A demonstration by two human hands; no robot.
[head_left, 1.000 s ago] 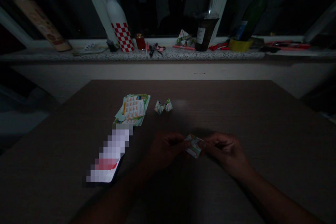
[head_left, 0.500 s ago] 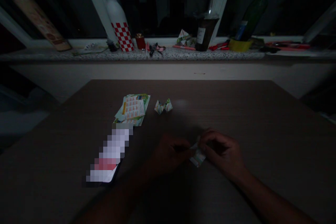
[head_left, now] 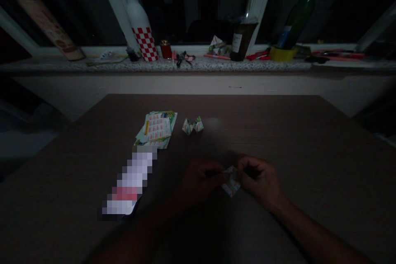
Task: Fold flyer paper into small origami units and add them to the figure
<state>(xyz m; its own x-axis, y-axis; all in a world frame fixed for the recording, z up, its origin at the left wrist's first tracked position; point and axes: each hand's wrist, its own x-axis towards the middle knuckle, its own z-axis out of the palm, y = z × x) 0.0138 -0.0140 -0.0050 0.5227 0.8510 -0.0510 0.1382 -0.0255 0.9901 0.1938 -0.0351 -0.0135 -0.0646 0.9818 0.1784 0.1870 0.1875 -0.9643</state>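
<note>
A small folded piece of printed paper (head_left: 231, 185) is between my two hands, low over the table. My left hand (head_left: 201, 179) pinches its left side with thumb and forefinger. On its right edge, the thumb and fingers of my right hand (head_left: 260, 177) are closed. Dim light hides the finer folds. Beyond my hands stands a folded paper shape with two pointed halves (head_left: 192, 126). To its left lies a stack of printed paper sheets (head_left: 157, 128).
A phone (head_left: 131, 185) with a blurred screen lies left of my left hand on the brown table (head_left: 309, 140). Along the windowsill (head_left: 198, 65) stand a red-checked white bottle (head_left: 144, 33), a dark cup (head_left: 243, 41), a green bottle (head_left: 298, 18) and small clutter.
My right hand has shifted slightly, its fingers moving from over the paper's top to its right edge. More of the paper's face shows. My left hand has hardly moved.
</note>
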